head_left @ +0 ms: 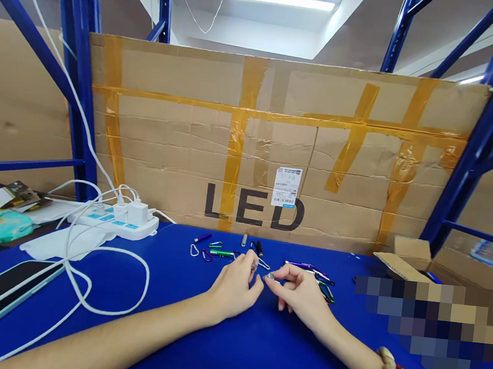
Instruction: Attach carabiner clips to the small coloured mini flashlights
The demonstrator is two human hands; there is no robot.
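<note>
Over the middle of the blue table my left hand [238, 286] is closed, fingers curled together around something small and greyish that is mostly hidden. Facing it, a short gap away, my right hand [305, 296] pinches a small silvery piece [270, 275] between thumb and forefinger. Beyond the left hand lie a green metal tube [221, 253], a purple tube [203, 237], a black tube [259, 248], a silver carabiner [194, 250] and a purple carabiner [206, 255]. Behind the right hand is a pile of tubes and coloured carabiners [325, 289], partly covered by it.
A white power strip [113, 220] with looping white cables [146, 282] sits on the left, near a dark flat device [2, 285]. An open cardboard box [409, 263] stands at right. A tall cardboard panel [180, 142] and blue rack posts [476, 132] close off the back.
</note>
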